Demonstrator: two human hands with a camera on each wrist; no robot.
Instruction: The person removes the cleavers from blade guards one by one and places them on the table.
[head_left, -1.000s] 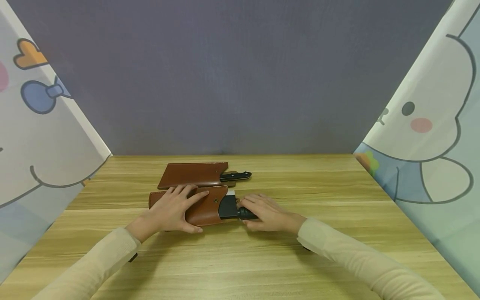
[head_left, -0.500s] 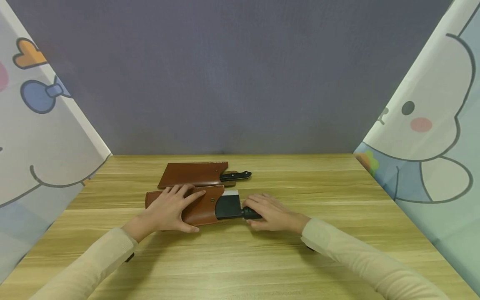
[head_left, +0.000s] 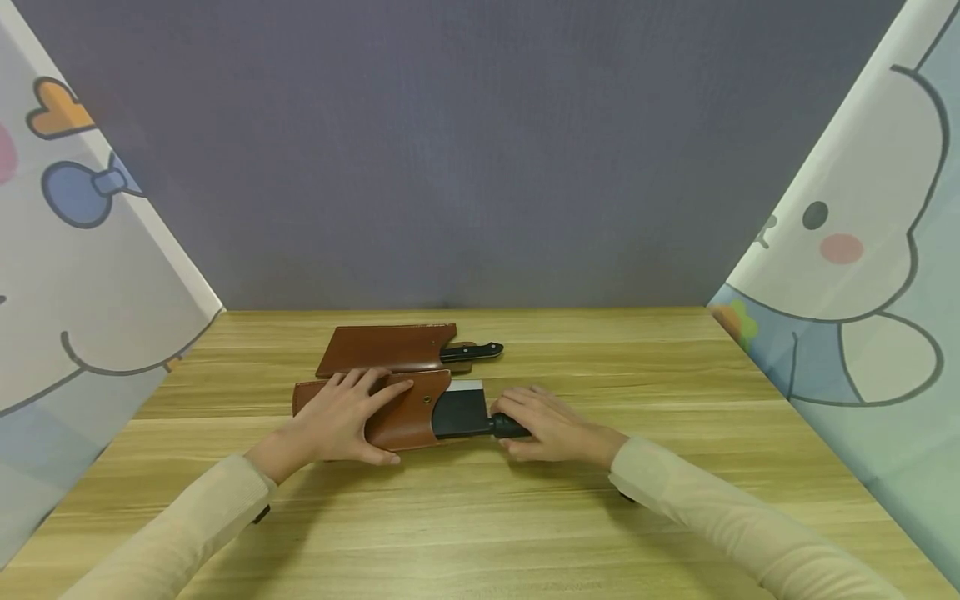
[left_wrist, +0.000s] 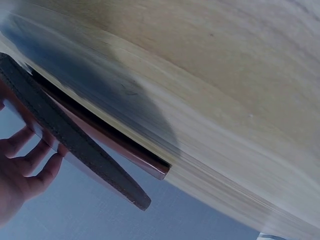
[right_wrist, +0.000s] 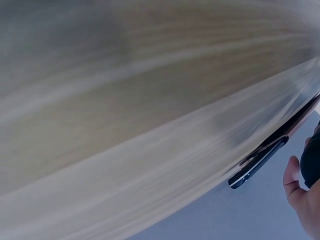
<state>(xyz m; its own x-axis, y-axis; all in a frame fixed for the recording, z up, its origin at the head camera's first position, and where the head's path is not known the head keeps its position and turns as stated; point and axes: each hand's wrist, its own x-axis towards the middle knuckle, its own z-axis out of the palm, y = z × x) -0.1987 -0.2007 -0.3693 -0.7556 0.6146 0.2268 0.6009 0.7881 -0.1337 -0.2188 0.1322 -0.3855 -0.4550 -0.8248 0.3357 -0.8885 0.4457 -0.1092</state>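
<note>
My left hand (head_left: 337, 421) grips a brown leather knife sheath (head_left: 412, 414), its fingers spread across the top and its thumb at the near edge. In the left wrist view, the held sheath (left_wrist: 75, 130) tilts above the tabletop. A cleaver (head_left: 460, 412) lies partly inside this sheath; its dark blade with a pale upper strip shows at the right-hand mouth. The rest of the blade is hidden. My right hand (head_left: 551, 427) is wrapped round the cleaver's black handle (head_left: 507, 427), which in the right wrist view sits at the right edge.
Just beyond lies a second brown sheath (head_left: 386, 350), holding a knife whose black riveted handle (head_left: 472, 352) points right. Both rest on a wooden table (head_left: 480, 517). A grey panel (head_left: 465, 167) stands behind, with cartoon-printed sheets on either side.
My right hand has moved right with the cleaver, and more of its blade shows outside the sheath. My left hand and the sheath have shifted slightly left.
</note>
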